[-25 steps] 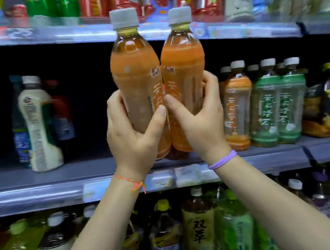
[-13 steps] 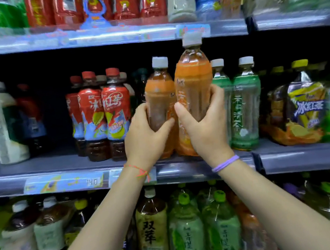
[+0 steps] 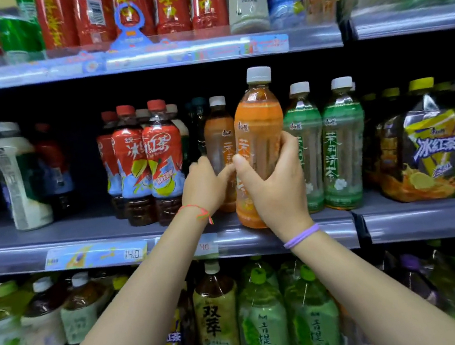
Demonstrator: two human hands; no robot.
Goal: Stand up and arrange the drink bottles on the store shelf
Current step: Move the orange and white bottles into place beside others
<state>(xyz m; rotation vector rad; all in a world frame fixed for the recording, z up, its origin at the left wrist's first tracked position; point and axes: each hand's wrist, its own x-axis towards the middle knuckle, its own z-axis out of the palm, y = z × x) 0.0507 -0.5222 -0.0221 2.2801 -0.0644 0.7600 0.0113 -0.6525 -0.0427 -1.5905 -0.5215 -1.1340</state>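
Standing at the shelf (image 3: 257,237), we have the two orange tea bottles at the middle tier, in the gap between the red iced teas (image 3: 149,164) on the left and the green teas (image 3: 326,146) on the right. Our reading is that the placing step is in hand: the back bottle (image 3: 218,144) looks set down deep in the row, though its base is hidden behind our wrist, while the front bottle (image 3: 259,139) is upright with its bottom at the shelf lip, and we cannot tell whether it rests there or hangs just above. Our right hand (image 3: 275,186) is wrapped round the lower half of the front bottle, thumb across the label. Our left hand (image 3: 207,183) holds the back bottle low down, fingers behind it and thumb on its front. The next move, we judge, calls for easing the front bottle straight back until it stands in line ahead of its twin, label forward, without knocking the green tea just beside it, then letting go with both hands. The shelving is grey metal with price strips (image 3: 96,255) along the edge; the tier above carries red cans and pale bottles, the tier below green and brown teas, and yellow multipacks (image 3: 429,144) sit to the right.
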